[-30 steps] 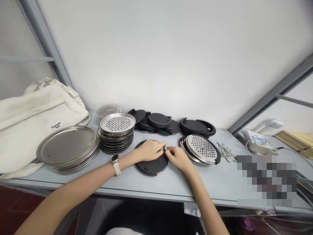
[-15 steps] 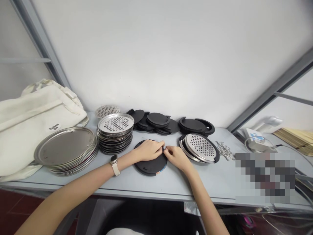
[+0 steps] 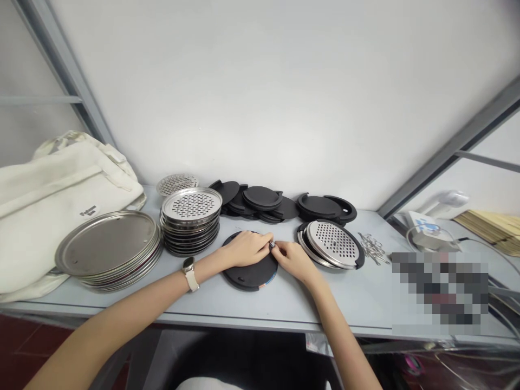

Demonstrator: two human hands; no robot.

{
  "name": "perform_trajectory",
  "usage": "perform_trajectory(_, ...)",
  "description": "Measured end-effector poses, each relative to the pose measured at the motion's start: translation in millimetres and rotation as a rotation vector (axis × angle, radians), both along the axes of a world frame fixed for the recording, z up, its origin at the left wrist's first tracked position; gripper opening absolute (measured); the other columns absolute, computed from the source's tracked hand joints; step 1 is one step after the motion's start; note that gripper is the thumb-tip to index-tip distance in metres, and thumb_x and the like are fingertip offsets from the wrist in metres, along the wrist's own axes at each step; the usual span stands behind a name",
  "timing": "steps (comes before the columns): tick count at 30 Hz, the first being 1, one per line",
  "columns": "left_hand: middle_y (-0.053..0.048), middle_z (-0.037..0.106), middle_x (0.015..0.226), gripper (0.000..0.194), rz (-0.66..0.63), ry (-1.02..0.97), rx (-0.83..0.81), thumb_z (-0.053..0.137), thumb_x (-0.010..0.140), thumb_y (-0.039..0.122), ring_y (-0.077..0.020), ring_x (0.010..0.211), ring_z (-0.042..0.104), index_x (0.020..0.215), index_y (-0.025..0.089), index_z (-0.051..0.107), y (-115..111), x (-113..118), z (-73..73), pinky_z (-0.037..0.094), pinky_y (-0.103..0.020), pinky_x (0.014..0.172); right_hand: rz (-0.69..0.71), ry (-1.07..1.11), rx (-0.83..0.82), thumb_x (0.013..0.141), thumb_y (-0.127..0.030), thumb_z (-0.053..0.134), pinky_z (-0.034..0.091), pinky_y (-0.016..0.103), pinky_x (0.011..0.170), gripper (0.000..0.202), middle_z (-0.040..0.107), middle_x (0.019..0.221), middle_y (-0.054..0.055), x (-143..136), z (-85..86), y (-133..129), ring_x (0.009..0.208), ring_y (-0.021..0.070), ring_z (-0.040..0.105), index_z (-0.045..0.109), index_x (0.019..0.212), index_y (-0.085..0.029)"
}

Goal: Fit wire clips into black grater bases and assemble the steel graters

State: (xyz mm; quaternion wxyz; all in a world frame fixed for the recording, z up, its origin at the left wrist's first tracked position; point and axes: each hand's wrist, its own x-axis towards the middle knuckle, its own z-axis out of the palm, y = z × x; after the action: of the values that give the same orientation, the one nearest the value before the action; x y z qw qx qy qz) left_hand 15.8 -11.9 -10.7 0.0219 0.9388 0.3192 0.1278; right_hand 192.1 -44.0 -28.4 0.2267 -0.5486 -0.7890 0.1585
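Note:
A flat black round disc lies on the table in front of me, with a small strip of orange and blue on its near right edge. My left hand rests over its upper part, fingers bent toward the right rim. My right hand is closed in a pinch at that rim. Between the fingertips of both hands shows a small dark-and-silver piece, too small to make out exactly. To the right sits a stack of round perforated metal grater plates with a black ring.
Stacked perforated plates and plain metal discs stand left, beside a cream bag. Black discs and rings lie along the wall. Small wire clips are at right, near a white box with a cable.
Both hands stay at the rim of the black disc with almost no movement. The view has shifted very slightly.

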Motion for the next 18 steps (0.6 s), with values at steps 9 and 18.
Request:
perform_trajectory(9, -0.002, 0.063, 0.074, 0.017, -0.005, 0.014, 0.03, 0.031, 0.092, 0.029, -0.0204, 0.067, 0.06, 0.092, 0.019, 0.045, 0.8, -0.9, -1.8, 0.036, -0.028, 0.057, -0.003, -0.009, 0.005, 0.086, -0.027, 0.037, 0.022, 0.023, 0.049, 0.031, 0.045, 0.05, -0.003, -0.1, 0.1, -0.3, 0.047, 0.0087, 0.035, 0.047, 0.058, -0.017)
perform_trajectory(18, -0.004, 0.063, 0.077, 0.019, -0.014, 0.001, 0.0, 0.03, 0.092, 0.028, -0.0209, 0.069, 0.061, 0.095, 0.018, 0.046, 0.9, -0.7, -1.2, 0.039, -0.029, 0.06, -0.008, -0.018, 0.01, 0.085, -0.026, 0.037, 0.024, 0.023, 0.049, 0.031, 0.047, 0.05, -0.002, -1.5, 0.9, -0.2, 0.047, 0.0089, 0.036, 0.049, 0.057, -0.017)
